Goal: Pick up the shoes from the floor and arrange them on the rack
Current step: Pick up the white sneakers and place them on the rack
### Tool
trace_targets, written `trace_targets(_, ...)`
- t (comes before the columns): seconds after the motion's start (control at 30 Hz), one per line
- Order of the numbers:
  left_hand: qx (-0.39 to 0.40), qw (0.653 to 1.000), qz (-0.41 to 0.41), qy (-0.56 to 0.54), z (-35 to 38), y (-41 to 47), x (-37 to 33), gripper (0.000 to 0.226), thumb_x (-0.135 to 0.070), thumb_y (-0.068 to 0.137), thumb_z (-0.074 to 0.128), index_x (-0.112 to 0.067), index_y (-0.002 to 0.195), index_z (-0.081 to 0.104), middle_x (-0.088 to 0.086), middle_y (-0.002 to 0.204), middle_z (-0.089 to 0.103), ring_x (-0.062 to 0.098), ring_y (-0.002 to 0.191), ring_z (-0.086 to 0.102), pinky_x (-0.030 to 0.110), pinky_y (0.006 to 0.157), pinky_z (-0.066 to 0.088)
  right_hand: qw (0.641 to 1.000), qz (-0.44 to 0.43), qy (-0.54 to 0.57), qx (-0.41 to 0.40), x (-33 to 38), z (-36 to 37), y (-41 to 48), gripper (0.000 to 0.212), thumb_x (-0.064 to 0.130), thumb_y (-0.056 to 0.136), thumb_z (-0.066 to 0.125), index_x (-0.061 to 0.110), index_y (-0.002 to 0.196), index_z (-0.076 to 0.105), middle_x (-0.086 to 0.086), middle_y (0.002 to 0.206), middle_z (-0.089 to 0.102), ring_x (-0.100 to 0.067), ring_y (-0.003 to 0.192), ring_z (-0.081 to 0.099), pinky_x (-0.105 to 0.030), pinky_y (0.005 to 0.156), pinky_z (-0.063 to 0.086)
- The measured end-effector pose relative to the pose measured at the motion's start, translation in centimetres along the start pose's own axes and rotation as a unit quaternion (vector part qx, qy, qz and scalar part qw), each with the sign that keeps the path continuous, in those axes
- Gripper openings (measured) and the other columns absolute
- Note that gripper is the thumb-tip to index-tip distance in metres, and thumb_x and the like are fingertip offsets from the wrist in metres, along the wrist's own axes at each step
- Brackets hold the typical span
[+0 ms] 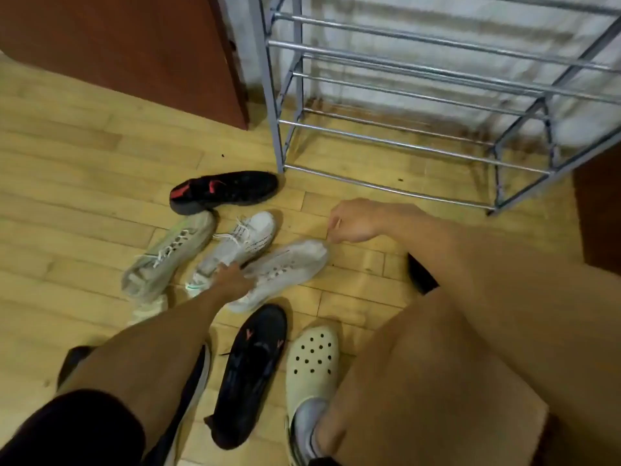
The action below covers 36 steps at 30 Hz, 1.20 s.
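Several shoes lie on the wooden floor in front of an empty metal rack (386, 139). Nearest the rack is a black sneaker with red marks (223, 191). Below it lie a pale green sneaker (168, 257), a white laced sneaker (247, 235) and a second white sneaker (289, 269). A black shoe (250, 371) lies closer to me. My left hand (232, 275) stretches onto the collar of the white laced sneaker, fingers extended and touching it. My right hand (353, 223) hovers loosely curled just above the second white sneaker's toe, holding nothing.
A cream clog (312, 358) is on a socked foot at the bottom. A dark shoe with a white sole (198, 381) shows partly under my left arm. A brown cabinet (134, 52) stands left of the rack. My bare knee fills the lower right.
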<state>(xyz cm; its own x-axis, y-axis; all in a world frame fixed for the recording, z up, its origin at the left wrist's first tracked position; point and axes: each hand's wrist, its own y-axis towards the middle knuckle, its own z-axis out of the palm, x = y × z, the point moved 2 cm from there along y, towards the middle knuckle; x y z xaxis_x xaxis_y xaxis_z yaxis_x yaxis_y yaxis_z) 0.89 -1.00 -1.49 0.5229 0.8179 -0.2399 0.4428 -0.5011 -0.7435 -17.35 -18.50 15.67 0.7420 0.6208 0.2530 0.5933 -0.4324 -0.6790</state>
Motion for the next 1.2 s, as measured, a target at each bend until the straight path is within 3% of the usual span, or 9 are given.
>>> trace_targets(0.07,-0.039,0.998,-0.043,-0.037,1.3,-0.3,1.1,0.072,-0.029,0.090,0.055,-0.013,0.150,0.019,0.022,0.156,0.006,0.045,0.142,0.017,0.050,0.114,0.025,1.000,0.004,0.011,-0.002,0.2,1.5,0.2,0.043,0.038,0.091,0.057,0.004,0.117,0.066,-0.017,0.121,0.066,-0.034,0.111,0.061,-0.041,0.096,0.049)
trace_targets(0.23,-0.152,0.977,-0.088,-0.121,3.4,-1.0,0.7,0.048,-0.016,0.089,0.048,-0.013,0.135,0.034,0.022,0.147,0.018,0.048,0.127,0.034,0.050,0.101,0.039,0.999,0.010,-0.003,0.048,-0.1,4.0,-0.3,0.042,0.038,0.092,0.057,0.010,0.123,0.063,-0.011,0.126,0.062,-0.030,0.115,0.058,-0.042,0.098,0.048)
trace_targets(0.33,-0.213,0.941,-0.140,-0.223,4.3,-0.9,1.5,0.072,-0.014,0.087,0.055,-0.001,0.146,0.016,0.030,0.145,0.024,0.048,0.121,0.043,0.049,0.100,0.042,0.999,-0.005,0.031,0.017,0.0,4.0,-0.2,0.042,0.039,0.093,0.057,0.015,0.127,0.060,-0.002,0.127,0.060,-0.023,0.115,0.056,-0.031,0.092,0.045)
trace_targets(0.47,-0.185,0.862,-0.228,-0.413,5.2,-0.7,2.4,0.080,-0.030,0.078,0.070,0.001,0.140,0.030,0.023,0.127,0.055,0.038,0.111,0.059,0.044,0.082,0.055,0.999,-0.010,0.021,0.023,-0.5,4.3,-1.0,0.037,0.039,0.093,0.056,0.017,0.122,0.063,-0.002,0.122,0.064,-0.023,0.112,0.058,-0.034,0.096,0.047)
trace_targets(0.57,-0.139,0.816,-0.230,-0.512,5.1,-0.1,3.0,0.073,-0.010,0.068,0.077,-0.003,0.131,0.040,0.019,0.112,0.062,0.033,0.098,0.063,0.043,0.080,0.057,0.999,-0.001,0.005,0.036,-0.7,4.5,-1.7,0.037,0.037,0.093,0.056,0.015,0.122,0.064,-0.006,0.121,0.066,-0.026,0.111,0.059,-0.036,0.096,0.048)
trace_targets(0.7,-0.064,0.823,-0.171,-0.537,3.3,-2.9,0.9,0.035,0.000,0.071,0.077,0.000,0.098,0.056,0.013,0.088,0.062,0.025,0.082,0.062,0.036,0.066,0.055,0.999,0.001,0.027,0.018,0.2,4.1,-2.6,0.045,0.033,0.093,0.055,0.003,0.125,0.060,-0.019,0.127,0.062,-0.036,0.118,0.057,-0.043,0.101,0.047)
trace_targets(0.9,-0.093,0.834,-0.044,-0.542,-2.6,-8.8,-4.1,0.026,-0.008,0.076,0.076,-0.005,0.081,0.051,0.009,0.082,0.057,0.019,0.072,0.057,0.032,0.065,0.056,0.997,0.051,0.059,-0.028,0.0,1.6,-5.4,0.038,0.037,0.090,0.060,0.012,0.117,0.066,-0.009,0.121,0.066,-0.028,0.110,0.062,-0.037,0.092,0.050)
trace_targets(1.1,-0.066,0.799,0.117,-0.586,-8.7,-16.8,-9.3,0.037,-0.006,0.075,0.078,0.002,0.104,0.056,0.014,0.090,0.062,0.021,0.069,0.062,0.026,0.053,0.055,0.940,0.079,0.327,-0.057,1.7,-1.4,-9.8,0.065,0.051,0.095,0.046,-0.005,0.126,0.054,-0.024,0.121,0.064,-0.029,0.089,0.067,-0.038,0.082,0.058)
trace_targets(1.2,-0.005,0.771,0.203,-0.604,-10.4,-21.3,-13.1,0.056,-0.005,0.073,0.079,-0.001,0.123,0.052,0.015,0.113,0.067,0.026,0.084,0.067,0.028,0.061,0.058,0.877,0.047,0.449,-0.166,2.3,-3.5,-13.0,0.057,0.047,0.093,0.051,0.007,0.135,0.048,-0.020,0.111,0.064,-0.028,0.078,0.069,-0.035,0.066,0.060)
